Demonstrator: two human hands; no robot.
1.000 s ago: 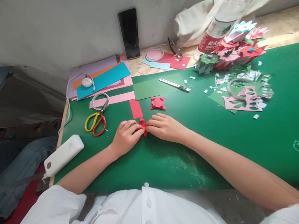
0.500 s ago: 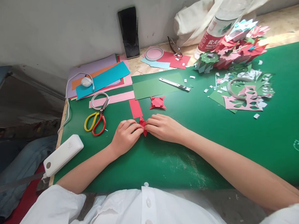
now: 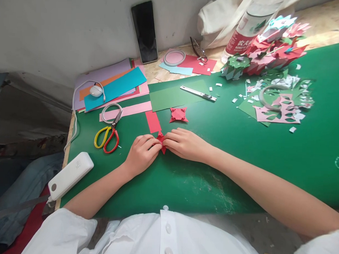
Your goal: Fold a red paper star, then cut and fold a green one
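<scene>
Between my two hands, low over the green table mat, is a folded red paper piece (image 3: 163, 147) with pointed corners. My left hand (image 3: 143, 152) pinches its left side with thumb and fingers. From the right, my right hand (image 3: 184, 144) grips the other side with bent fingers. Much of the piece is hidden by the fingertips. Just beyond it lies a flat red paper strip (image 3: 153, 122). A finished-looking red folded paper shape (image 3: 179, 114) with rolled corners rests to the right of that strip.
Scissors (image 3: 110, 138) with yellow and red handles and a white power bank (image 3: 70, 177) lie left. Behind are coloured paper sheets (image 3: 117, 89), a utility knife (image 3: 197, 93) and a propped phone (image 3: 145, 31). Paper flowers (image 3: 260, 61), a bottle (image 3: 242, 37) and paper scraps (image 3: 284, 108) are right.
Both hands stay on the red folded paper, with only a slight shift of the fingers. The whole view has moved a little; the objects on the table keep their places.
</scene>
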